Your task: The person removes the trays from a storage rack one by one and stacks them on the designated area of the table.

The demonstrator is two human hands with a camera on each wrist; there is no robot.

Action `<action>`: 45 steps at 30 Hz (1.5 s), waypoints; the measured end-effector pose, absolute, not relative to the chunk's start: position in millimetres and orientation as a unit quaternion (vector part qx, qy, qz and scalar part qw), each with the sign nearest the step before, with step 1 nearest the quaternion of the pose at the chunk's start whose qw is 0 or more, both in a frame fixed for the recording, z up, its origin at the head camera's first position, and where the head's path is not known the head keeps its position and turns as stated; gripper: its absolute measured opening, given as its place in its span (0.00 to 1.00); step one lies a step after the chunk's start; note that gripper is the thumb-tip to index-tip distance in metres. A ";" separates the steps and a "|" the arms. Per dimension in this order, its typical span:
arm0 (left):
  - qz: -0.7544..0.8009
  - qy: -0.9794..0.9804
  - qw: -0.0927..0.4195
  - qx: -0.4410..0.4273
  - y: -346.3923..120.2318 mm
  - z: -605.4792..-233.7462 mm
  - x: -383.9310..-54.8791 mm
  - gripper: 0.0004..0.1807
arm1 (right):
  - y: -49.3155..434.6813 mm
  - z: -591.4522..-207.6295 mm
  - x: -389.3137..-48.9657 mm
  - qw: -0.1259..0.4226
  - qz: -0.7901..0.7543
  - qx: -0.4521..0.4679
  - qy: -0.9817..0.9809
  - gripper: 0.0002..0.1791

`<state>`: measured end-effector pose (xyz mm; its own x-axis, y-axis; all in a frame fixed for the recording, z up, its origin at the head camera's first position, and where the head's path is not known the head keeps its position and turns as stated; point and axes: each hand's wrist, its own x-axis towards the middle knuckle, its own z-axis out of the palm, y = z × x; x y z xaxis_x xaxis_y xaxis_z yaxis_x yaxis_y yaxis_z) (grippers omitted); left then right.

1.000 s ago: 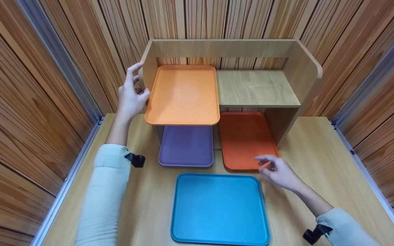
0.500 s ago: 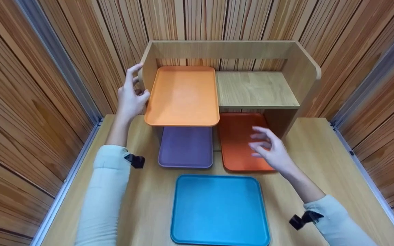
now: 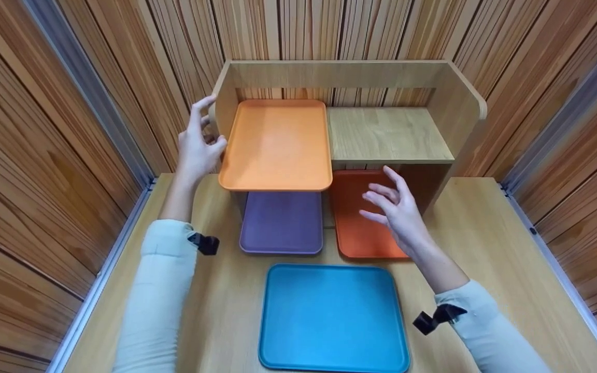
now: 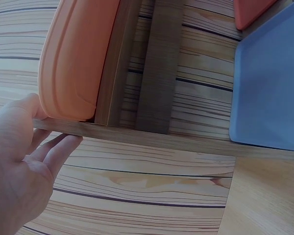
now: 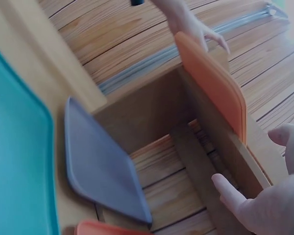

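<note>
A wooden two-level desk shelf stands against the back wall. An orange tray lies on its upper left part, its front edge overhanging the board. My left hand grips the shelf's left side panel; in the left wrist view the thumb lies by the orange tray's corner and the fingers are behind the panel. My right hand, fingers spread, hovers over the red-orange tray on the lower right and holds nothing. That tray is partly hidden by the hand. A purple tray sits at the lower left.
A blue tray lies on the wooden table in front of the shelf. Wood-panelled walls with metal rails close in the left, right and back. Bare board shows on the upper right of the shelf.
My right hand has risen from the red-orange tray's front edge toward the shelf's upper board, its fingers spreading. The left hand and the trays stay in place.
</note>
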<state>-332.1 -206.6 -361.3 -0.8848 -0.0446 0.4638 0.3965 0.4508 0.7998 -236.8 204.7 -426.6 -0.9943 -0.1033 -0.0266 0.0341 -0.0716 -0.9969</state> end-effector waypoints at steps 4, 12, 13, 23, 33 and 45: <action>-0.510 -0.825 0.221 -0.107 -207.4 -361.6 -331.4 0.44 | 191.8 -421.0 -239.7 0.055 -0.773 -0.005 0.632 0.45; -0.503 -0.826 0.229 -0.110 -207.5 -361.7 -331.4 0.43 | 162.9 -418.2 -246.5 0.065 -0.820 0.011 0.569 0.48; -0.504 -0.826 0.229 -0.111 -207.5 -361.6 -331.2 0.43 | 159.3 -418.4 -246.9 0.067 -0.823 0.012 0.564 0.48; -0.506 -0.824 0.227 -0.113 -206.8 -361.0 -331.8 0.43 | 122.9 -416.2 -248.5 0.060 -0.842 0.003 0.537 0.50; -0.508 -0.825 0.221 -0.110 -207.7 -360.5 -332.6 0.44 | 94.5 -414.3 -251.2 0.060 -0.851 -0.010 0.521 0.52; -0.509 -0.825 0.219 -0.110 -206.1 -361.0 -332.9 0.44 | 81.0 -412.9 -251.8 0.039 -0.877 -0.009 0.479 0.51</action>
